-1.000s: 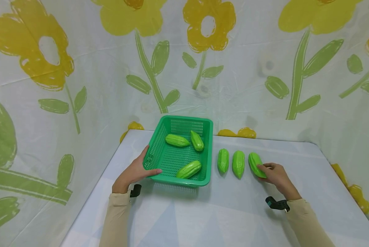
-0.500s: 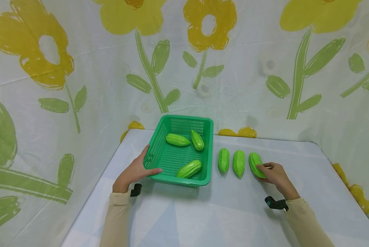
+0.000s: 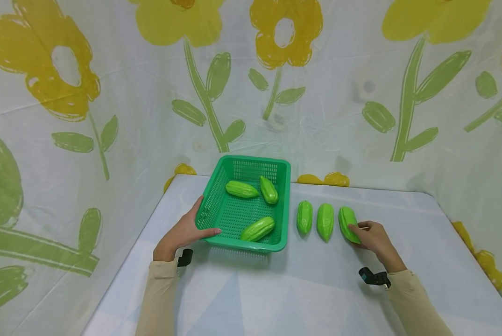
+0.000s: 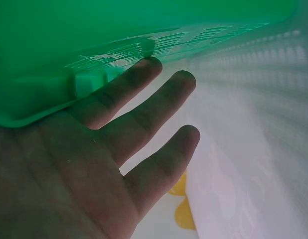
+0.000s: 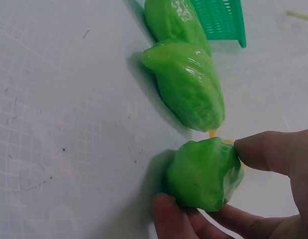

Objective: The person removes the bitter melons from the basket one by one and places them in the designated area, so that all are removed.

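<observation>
- Fingers [image 5: 173, 219] of the right hand [image 3: 376, 238] pinch the rightmost gourd [image 3: 346, 219] by its near end; resting or lifted, cannot tell.
- Left of it, unheld: middle gourd [image 3: 325, 221], then leftmost gourd [image 3: 304, 218], on the table [image 3: 309, 289].
- By count, half done: three inside, three outside.
- Green basket [image 3: 242, 245], left: far-left gourd [image 3: 240, 189], far-right gourd [image 3: 269, 190], near gourd [image 3: 258, 229].
- Left hand [image 3: 182, 233] grips its near left corner.

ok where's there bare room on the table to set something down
Free: the pale patterned table between the beige sleeves, in front of the green perforated plastic basket; also right of the right hand, toward the table's right edge. Crowded: between basket and right hand, where three green ridged gourds lie side by side.
</observation>
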`<state>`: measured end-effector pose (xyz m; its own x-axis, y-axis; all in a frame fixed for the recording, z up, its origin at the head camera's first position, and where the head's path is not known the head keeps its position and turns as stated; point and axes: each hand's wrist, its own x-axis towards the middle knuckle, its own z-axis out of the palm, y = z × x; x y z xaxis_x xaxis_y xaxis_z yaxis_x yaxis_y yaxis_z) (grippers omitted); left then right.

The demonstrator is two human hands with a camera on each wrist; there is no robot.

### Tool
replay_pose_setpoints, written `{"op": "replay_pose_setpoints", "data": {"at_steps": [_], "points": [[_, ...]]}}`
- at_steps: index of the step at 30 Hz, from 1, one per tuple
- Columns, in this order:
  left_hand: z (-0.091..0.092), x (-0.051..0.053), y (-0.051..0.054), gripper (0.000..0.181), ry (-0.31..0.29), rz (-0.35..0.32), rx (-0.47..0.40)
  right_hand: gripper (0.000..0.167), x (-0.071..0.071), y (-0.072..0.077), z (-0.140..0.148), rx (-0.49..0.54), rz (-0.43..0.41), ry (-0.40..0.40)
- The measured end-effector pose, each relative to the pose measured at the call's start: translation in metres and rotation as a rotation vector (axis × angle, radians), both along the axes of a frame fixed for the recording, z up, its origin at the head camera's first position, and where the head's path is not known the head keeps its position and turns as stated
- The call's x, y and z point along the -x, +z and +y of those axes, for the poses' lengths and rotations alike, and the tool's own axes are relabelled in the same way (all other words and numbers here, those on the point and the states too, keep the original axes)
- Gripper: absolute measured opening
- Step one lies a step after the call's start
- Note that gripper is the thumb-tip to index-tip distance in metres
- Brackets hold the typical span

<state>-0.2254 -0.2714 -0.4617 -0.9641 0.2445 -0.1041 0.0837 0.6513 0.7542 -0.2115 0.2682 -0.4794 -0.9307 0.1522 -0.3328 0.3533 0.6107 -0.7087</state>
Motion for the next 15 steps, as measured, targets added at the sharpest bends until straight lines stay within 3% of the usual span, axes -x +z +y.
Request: {"op": "replay_pose_setpoints", "data": {"at_steps": [15], "points": [[0.0003,-0.001,0.0003,0.128,0.008,0.001,0.016,0.08,-0.0001,0.0012,-0.0006,-0.005,-0.013,-0.012]]}}
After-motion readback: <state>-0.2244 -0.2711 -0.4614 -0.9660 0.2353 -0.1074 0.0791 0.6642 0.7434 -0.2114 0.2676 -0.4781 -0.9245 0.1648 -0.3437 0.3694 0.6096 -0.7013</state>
